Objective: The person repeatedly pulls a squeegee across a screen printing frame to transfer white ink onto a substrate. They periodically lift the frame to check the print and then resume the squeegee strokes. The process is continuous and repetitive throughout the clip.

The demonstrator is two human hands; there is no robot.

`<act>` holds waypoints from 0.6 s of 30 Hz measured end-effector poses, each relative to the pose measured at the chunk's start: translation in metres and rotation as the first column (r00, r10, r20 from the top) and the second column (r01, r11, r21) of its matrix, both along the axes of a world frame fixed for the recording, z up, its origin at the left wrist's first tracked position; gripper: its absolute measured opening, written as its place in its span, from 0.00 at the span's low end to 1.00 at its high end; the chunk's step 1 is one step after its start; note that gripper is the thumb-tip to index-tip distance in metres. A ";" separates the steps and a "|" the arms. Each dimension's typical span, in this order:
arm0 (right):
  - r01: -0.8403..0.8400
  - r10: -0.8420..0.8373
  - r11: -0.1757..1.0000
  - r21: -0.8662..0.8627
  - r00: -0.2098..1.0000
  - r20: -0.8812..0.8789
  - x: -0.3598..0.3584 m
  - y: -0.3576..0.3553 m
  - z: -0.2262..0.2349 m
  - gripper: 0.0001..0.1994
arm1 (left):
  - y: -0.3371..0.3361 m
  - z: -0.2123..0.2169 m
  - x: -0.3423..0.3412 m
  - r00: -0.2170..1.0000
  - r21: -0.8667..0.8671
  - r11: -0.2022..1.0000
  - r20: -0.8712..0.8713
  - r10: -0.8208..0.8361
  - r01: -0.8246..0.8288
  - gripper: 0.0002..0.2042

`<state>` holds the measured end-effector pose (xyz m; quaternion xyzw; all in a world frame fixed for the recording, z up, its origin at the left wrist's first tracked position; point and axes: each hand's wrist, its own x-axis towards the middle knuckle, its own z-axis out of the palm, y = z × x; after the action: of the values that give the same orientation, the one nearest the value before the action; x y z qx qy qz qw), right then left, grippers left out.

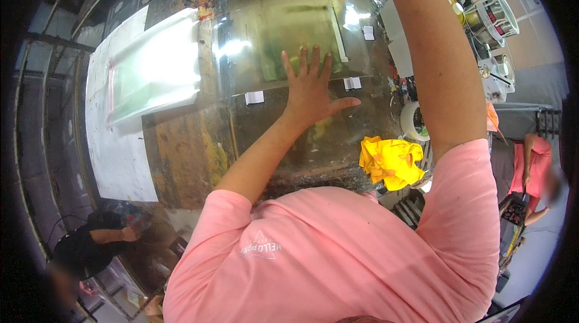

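Observation:
My left hand (310,85) lies flat with fingers spread on a glossy, see-through sheet (253,15) covering the worktable. Under or on that surface shows a greenish-yellow rectangular panel (301,27), just beyond my fingertips, with a narrow white strip (339,30) along its right side. Small white folded pieces sit around the hand: one (254,97) to its left, another (352,83) by the thumb, and a third (368,33) farther off. My right arm (443,51) reaches forward past the top edge, so the right hand is out of the picture.
Clear shiny film (157,69) rests on white paper (129,160) at left. A crumpled yellow cloth (392,162) and a tape roll (413,121) lie at the table's right edge. Beyond stand metal cans (491,18). Other people are at lower left (99,244) and far right (534,163).

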<state>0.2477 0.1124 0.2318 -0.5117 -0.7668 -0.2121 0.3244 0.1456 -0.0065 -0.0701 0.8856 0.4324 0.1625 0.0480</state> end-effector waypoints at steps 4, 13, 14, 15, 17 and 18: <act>0.014 -0.013 0.999 -0.034 1.000 0.005 0.001 -0.002 0.002 0.32 | 0.002 -0.001 0.002 0.999 0.032 0.999 0.034 -0.012 0.011 0.63; 0.023 -0.023 0.998 -0.065 1.000 0.003 0.001 0.001 -0.001 0.32 | -0.003 -0.004 -0.001 0.999 0.034 0.999 0.034 -0.007 0.006 0.61; 0.029 -0.029 0.998 -0.057 1.000 0.000 0.001 0.000 -0.002 0.31 | -0.004 -0.004 -0.002 1.000 0.046 0.999 0.025 0.002 -0.003 0.60; 0.026 -0.026 0.998 -0.061 1.000 -0.003 0.000 -0.002 -0.002 0.31 | -0.004 -0.004 -0.003 1.000 0.031 0.999 0.015 0.005 -0.005 0.60; 0.022 -0.023 0.997 -0.069 1.000 -0.011 0.000 -0.005 -0.003 0.31 | -0.005 -0.006 -0.006 1.000 0.044 0.999 0.007 0.011 -0.012 0.59; 0.010 -0.011 0.999 -0.052 1.000 -0.012 -0.001 -0.007 -0.003 0.30 | -0.005 -0.006 -0.007 1.000 0.036 0.999 -0.008 0.011 -0.011 0.59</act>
<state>0.2464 0.1058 0.2286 -0.5253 -0.7673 -0.1909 0.3146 0.1391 -0.0112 -0.0765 0.8846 0.4346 0.1669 0.0295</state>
